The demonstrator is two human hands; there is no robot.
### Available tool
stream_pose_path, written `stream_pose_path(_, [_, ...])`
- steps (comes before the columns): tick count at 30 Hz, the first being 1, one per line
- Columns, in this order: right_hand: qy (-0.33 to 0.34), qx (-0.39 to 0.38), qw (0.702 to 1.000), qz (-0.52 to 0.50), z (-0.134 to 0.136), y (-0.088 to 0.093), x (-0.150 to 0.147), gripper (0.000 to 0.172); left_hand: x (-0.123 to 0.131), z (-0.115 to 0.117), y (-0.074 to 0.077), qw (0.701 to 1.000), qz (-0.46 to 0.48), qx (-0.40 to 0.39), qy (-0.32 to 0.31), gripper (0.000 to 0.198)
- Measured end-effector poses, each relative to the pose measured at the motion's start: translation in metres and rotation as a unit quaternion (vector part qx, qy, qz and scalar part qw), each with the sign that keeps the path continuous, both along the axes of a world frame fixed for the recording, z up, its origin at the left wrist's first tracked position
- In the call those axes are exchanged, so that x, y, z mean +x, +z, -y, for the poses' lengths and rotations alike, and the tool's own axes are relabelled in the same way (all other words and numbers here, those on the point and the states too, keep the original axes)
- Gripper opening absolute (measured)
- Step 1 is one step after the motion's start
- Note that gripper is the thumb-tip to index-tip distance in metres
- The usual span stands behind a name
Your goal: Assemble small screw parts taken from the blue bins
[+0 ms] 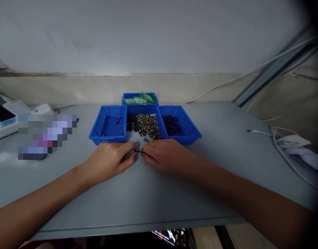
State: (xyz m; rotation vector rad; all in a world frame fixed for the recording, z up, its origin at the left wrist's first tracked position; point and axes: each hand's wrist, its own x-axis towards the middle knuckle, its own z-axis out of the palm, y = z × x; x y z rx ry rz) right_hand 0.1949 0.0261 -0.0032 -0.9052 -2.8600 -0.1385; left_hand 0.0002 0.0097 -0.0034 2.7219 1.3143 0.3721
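Observation:
Between my two hands runs a thin black piece [139, 151], pinched at one end by each. My left hand [109, 159] has thumb and forefinger closed on its left end. My right hand [165, 154] grips the right end, its fingertips close to the left ones. Just beyond the hands lies a pile of small brass-coloured metal parts [148, 125], with small black parts [132, 122] at its left side. The left blue bin [107, 129] holds a few metal pieces. Dark parts [171, 125] lie in the right blue bin [187, 129].
A rear blue bin [140, 109] contains green plastic packets [140, 99]. A pixelated object [48, 138] and a white power strip [5, 126] are at left. White cables [280, 152] lie at right. The grey table's front edge [138, 226] is near the bottom.

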Motion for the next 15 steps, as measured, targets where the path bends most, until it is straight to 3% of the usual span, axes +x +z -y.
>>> stream_pose_path(15, [0.015,-0.025,0.999,-0.046,-0.004,-0.012,0.000,0.012,-0.002,0.002,0.001,0.992,0.085,0.033,-0.085,0.018])
